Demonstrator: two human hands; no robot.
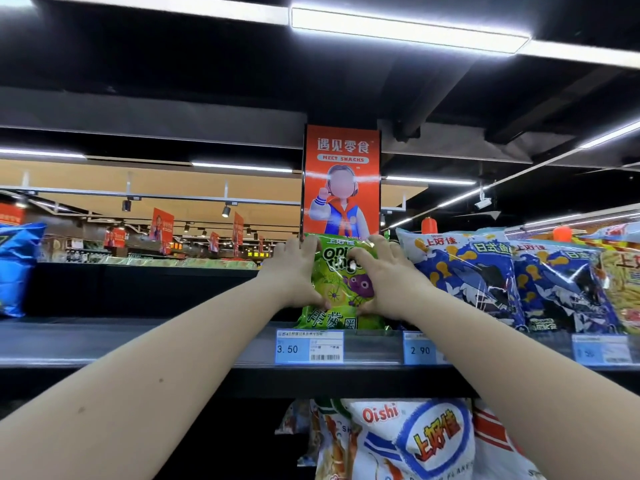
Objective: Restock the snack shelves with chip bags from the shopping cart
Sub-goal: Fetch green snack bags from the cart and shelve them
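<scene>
A green bag [337,289] of glossy crinkled foil stands upright at the front of the shelf [138,344], dead centre in view. It reads "Onion rings" in bubbly white letters, partly covered by fingers, with a purple cartoon figure lower down. The left hand [298,271] clasps its nine o'clock edge and the right hand [388,275] its three o'clock side. Each grip is holding the bag, fingers curled over the top corners, and the thumbs seem to meet low on the front.

Straight below, at six o'clock, a blue-bordered price tag [309,347] on the shelf lip reads "3.50" over a barcode; the next tag [420,349] toward three o'clock reads "2.90". Just beside the bag at three o'clock lean blue-and-white bags [460,271] printed with yellow fish shapes and "上好佳". At twelve o'clock hangs an orange sign [342,181] reading "遇见零食 MEET SNACKS". Under the shelf a white bag [426,434] says "Oishi". A shiny blue bag [17,268] stands far off at nine o'clock.
</scene>
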